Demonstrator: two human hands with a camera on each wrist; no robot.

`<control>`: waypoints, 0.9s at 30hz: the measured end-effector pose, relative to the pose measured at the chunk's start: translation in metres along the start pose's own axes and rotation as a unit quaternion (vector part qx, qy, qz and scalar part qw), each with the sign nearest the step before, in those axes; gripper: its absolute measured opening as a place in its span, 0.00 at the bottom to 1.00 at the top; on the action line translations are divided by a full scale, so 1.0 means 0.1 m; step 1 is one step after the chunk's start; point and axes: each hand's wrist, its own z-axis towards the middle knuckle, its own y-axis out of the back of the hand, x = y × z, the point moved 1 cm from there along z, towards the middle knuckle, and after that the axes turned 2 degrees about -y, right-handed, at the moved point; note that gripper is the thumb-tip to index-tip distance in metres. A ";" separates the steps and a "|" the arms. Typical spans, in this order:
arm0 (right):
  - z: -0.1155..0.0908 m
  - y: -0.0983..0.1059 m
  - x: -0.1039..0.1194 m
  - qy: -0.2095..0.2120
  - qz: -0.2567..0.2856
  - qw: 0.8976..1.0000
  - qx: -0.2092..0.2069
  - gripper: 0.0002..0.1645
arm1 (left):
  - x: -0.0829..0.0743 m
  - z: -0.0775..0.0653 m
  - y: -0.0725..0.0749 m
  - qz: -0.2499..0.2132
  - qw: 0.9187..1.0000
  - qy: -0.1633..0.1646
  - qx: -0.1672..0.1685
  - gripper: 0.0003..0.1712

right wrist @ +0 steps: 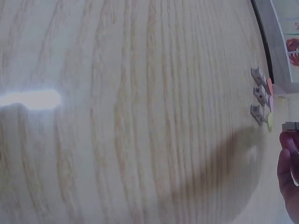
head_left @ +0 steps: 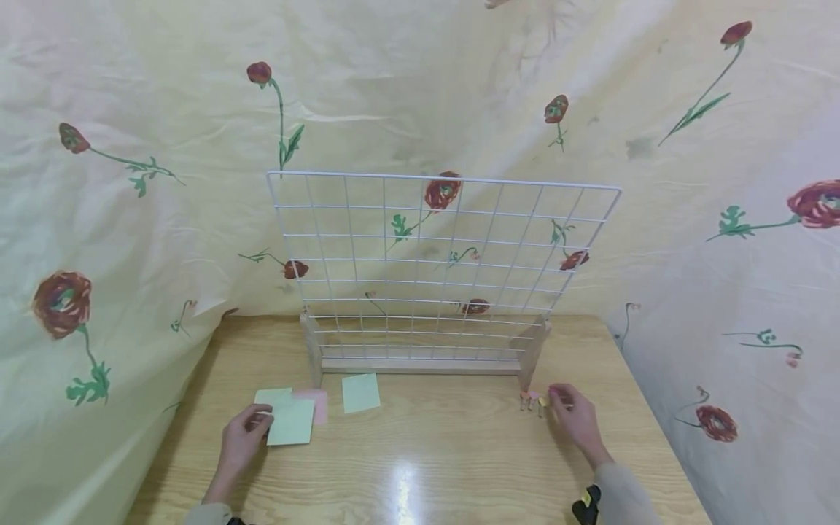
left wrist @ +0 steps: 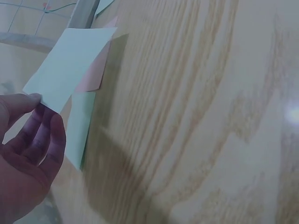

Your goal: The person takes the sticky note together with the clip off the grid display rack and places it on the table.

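Observation:
My left hand pinches a pale green sheet of paper between thumb and fingers at its near edge. The sheet is held tilted over a second green sheet and a pink sheet, hiding part of both. To the right lies another green sheet. Off at the right, my right hand pinches a small clothespin in its fingertips, only partly visible in the right wrist view. Left of that hand, three small clothespins with orange, pink and yellow tips lie in a row.
A white wire grid stands at the back of the wooden table, on a stand with a crossbar and two side feet. Flower-printed cloth hangs behind and at both sides.

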 end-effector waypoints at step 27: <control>-0.07 -0.04 -0.11 -0.093 -0.044 0.994 0.036 0.14 | 0.32 -0.16 0.13 0.052 0.998 0.016 0.013 0.12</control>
